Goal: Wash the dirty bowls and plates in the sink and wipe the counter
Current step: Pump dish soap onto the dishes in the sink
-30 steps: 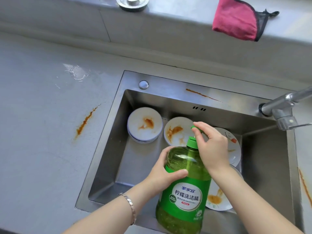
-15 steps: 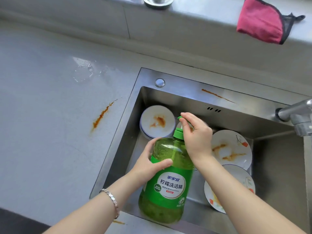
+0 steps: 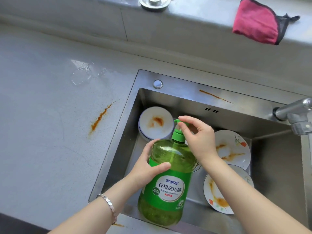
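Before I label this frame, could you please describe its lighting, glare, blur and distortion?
Head view: soft, even daylight, with the sink in mild shadow on its right wall; head view: glare on the puddle; head view: slight wide-angle bowing of the ledge; head view: detergent bottle sharp, no evident blur.

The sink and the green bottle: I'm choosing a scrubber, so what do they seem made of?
Sink: probably brushed stainless steel, grey with a dull metallic sheen and soft reflections. Green bottle: likely transparent tinted plastic; the liquid and pump tube show through its glossy wall.
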Available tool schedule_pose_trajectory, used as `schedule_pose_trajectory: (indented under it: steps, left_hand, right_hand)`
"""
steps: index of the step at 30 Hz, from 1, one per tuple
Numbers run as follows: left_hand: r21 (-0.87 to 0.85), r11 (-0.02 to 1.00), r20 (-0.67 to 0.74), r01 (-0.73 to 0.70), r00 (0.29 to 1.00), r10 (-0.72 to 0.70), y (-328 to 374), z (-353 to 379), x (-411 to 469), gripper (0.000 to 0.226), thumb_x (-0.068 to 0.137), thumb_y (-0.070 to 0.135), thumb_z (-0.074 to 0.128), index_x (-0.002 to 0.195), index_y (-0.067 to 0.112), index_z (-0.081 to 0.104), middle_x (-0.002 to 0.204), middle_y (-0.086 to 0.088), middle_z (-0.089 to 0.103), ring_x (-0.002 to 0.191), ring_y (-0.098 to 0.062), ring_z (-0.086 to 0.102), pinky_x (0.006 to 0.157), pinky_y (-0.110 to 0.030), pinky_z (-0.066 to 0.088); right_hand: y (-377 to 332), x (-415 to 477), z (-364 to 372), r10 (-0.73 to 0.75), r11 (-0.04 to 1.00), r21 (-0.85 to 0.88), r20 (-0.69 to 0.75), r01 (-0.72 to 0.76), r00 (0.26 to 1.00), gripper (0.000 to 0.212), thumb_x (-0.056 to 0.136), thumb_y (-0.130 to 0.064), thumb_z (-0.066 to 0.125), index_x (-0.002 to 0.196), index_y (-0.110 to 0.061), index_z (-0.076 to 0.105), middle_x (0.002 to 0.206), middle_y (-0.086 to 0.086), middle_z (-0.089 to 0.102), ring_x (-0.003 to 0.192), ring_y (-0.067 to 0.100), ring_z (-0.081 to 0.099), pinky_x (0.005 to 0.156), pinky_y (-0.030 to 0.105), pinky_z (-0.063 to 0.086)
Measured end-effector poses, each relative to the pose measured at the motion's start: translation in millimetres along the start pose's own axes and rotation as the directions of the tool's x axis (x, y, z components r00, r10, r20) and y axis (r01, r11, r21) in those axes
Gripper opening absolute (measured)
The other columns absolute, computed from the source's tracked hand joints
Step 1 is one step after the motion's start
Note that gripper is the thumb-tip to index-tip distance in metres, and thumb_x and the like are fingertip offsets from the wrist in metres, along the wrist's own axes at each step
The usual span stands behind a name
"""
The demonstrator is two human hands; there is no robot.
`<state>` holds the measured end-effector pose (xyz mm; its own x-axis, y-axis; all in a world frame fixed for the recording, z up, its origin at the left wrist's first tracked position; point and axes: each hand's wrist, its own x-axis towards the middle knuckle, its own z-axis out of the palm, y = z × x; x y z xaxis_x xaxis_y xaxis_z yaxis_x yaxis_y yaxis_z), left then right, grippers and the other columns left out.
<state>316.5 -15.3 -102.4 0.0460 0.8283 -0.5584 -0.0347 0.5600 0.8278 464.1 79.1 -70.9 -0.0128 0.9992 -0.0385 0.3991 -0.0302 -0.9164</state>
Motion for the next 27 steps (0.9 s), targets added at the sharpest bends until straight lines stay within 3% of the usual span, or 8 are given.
schedule_pose_trajectory:
  steps: [4, 9, 12, 16, 19, 21, 24, 27]
  left_hand:
    - [-0.003, 1.0, 0.035, -0.025, 0.999, 0.025, 4.8, 3.4, -7.1, 0.081, 0.049, 0.036, 0.078, 0.122, 0.046, 0.044, 0.107, 0.021, 0.065, 0.1, -0.004, 0.064, 0.08, -0.024, 0.053]
    - [-0.001, 0.996, 0.034, -0.094, 0.995, 0.094, 11.9, 19.6, -20.5, 0.087, 0.044, 0.031, 0.08, 0.123, 0.042, 0.045, 0.103, 0.019, 0.066, 0.096, -0.007, 0.066, 0.076, -0.022, 0.052]
    - [0.047, 0.987, 0.09, -0.155, 0.984, 0.151, 17.0, 30.4, -27.0, 0.088, 0.044, 0.024, 0.082, 0.121, 0.047, 0.045, 0.102, 0.015, 0.068, 0.094, -0.011, 0.067, 0.077, -0.023, 0.052]
    - [0.123, 0.965, 0.166, -0.233, 0.963, 0.211, 16.8, 44.0, -33.9, 0.083, 0.049, 0.025, 0.084, 0.114, 0.059, 0.045, 0.106, 0.01, 0.068, 0.102, -0.012, 0.064, 0.087, -0.02, 0.048]
    - [0.176, 0.952, 0.221, -0.249, 0.953, 0.208, 7.5, 53.5, -35.6, 0.079, 0.054, 0.026, 0.084, 0.118, 0.052, 0.046, 0.116, 0.008, 0.065, 0.113, -0.009, 0.058, 0.097, -0.02, 0.043]
    - [0.193, 0.955, 0.251, -0.226, 0.952, 0.175, 2.9, 57.9, -34.9, 0.077, 0.056, 0.03, 0.083, 0.122, 0.042, 0.045, 0.122, 0.009, 0.061, 0.117, -0.005, 0.056, 0.1, -0.02, 0.041]
    - [0.179, 0.981, 0.083, -0.075, 0.995, 0.06, 5.8, 54.4, -19.2, 0.056, 0.07, 0.031, 0.078, 0.118, 0.034, 0.047, 0.122, 0.004, 0.058, 0.113, -0.004, 0.055, 0.096, -0.023, 0.043]
    - [0.175, 0.967, -0.28, 0.185, 0.951, -0.132, 2.3, 29.1, 23.4, 0.045, 0.087, 0.032, 0.063, 0.125, 0.015, 0.046, 0.121, -0.008, 0.058, 0.099, -0.015, 0.058, 0.093, -0.04, 0.049]
  right_hand:
    - [-21.8, 2.1, -15.7, 0.09, 0.994, 0.047, 0.088, -0.095, 0.992, 0.024, 0.08, -0.012, 0.07, 0.091, -0.032, 0.063, 0.103, 0.0, 0.066, 0.094, 0.01, 0.064, 0.086, 0.019, 0.051]
    - [-40.8, -13.5, -44.9, 0.171, 0.976, -0.153, 0.101, -0.155, 0.98, 0.035, 0.072, -0.024, 0.078, 0.104, -0.028, 0.065, 0.087, -0.012, 0.067, 0.082, 0.008, 0.064, 0.081, 0.024, 0.051]
    - [-55.5, -30.4, -73.3, 0.161, 0.981, -0.119, 0.045, -0.155, 0.986, 0.025, 0.071, -0.022, 0.079, 0.091, -0.031, 0.068, 0.076, -0.01, 0.069, 0.069, 0.006, 0.063, 0.076, 0.03, 0.054]
    - [-60.4, -63.1, -106.2, 0.113, 0.987, -0.118, 0.037, -0.108, 0.993, 0.034, 0.067, -0.012, 0.081, 0.096, -0.024, 0.071, 0.069, -0.011, 0.067, 0.057, 0.0, 0.057, 0.064, 0.015, 0.05]
    - [-46.6, -91.0, -112.5, 0.022, 0.985, -0.173, 0.042, -0.015, 0.999, 0.038, 0.061, 0.002, 0.079, 0.092, -0.019, 0.072, 0.071, -0.017, 0.063, 0.063, -0.005, 0.058, 0.063, 0.009, 0.046]
    - [-33.5, -107.8, -109.9, -0.088, 0.959, -0.265, 0.043, 0.096, 0.995, 0.043, 0.057, -0.005, 0.075, 0.093, -0.027, 0.067, 0.073, -0.018, 0.057, 0.071, -0.01, 0.055, 0.066, 0.008, 0.045]
    - [-14.6, -119.1, -113.6, -0.167, 0.935, -0.32, -0.008, 0.155, 0.986, 0.046, 0.056, -0.009, 0.069, 0.097, -0.028, 0.06, 0.083, -0.02, 0.053, 0.076, -0.012, 0.049, 0.07, 0.006, 0.042]
    - [0.8, -114.4, -126.2, -0.205, 0.924, -0.348, -0.099, 0.159, 0.974, 0.041, 0.056, 0.0, 0.069, 0.096, -0.01, 0.068, 0.085, -0.011, 0.057, 0.076, 0.0, 0.05, 0.072, 0.009, 0.043]
